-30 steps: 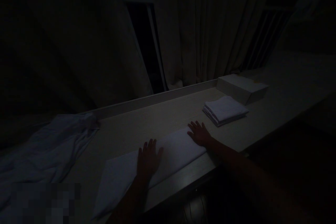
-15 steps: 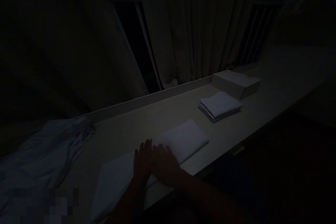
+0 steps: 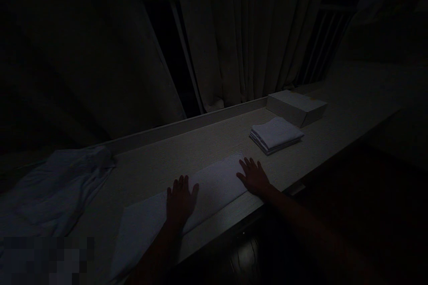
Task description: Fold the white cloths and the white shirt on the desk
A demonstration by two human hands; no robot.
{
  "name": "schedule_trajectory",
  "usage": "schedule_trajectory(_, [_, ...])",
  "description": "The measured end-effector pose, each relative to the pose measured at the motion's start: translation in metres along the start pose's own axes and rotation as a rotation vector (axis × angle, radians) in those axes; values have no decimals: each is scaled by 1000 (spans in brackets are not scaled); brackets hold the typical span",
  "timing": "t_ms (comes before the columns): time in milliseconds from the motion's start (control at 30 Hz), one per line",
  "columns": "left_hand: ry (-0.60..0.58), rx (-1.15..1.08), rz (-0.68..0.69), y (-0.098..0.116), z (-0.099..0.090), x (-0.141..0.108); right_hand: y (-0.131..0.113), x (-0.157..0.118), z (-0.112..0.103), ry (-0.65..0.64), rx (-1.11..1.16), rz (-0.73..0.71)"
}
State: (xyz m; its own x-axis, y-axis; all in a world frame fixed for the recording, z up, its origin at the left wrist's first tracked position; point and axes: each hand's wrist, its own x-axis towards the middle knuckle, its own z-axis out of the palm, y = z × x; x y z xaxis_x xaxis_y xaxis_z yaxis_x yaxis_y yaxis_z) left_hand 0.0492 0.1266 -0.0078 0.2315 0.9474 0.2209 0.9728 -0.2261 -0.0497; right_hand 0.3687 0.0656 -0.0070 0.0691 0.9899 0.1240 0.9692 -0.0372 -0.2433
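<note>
A long folded pale cloth (image 3: 214,189) lies flat on the table (image 3: 187,151). My left hand (image 3: 181,200) rests palm down on its middle, fingers spread, holding nothing. At the cloth's right end, my right hand (image 3: 254,176) lies with its fingers spread, also holding nothing. Beyond my right hand sits a neat stack of folded pale cloths (image 3: 276,134).
Behind the stack is a pale box (image 3: 297,106). A crumpled cloth (image 3: 67,182) lies at the left. A raised ledge (image 3: 200,121) runs along the table's back, below the curtains (image 3: 247,35). The room is very dark.
My right hand has slid right, away from my left hand, to the cloth's right end. My left hand has stayed near the middle. The camera view has shifted slightly.
</note>
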Motion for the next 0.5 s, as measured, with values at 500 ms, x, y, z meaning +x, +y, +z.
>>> schedule_trajectory(500, [-24, -222, 382, 130, -15, -38, 0, 3, 11, 20, -64, -5])
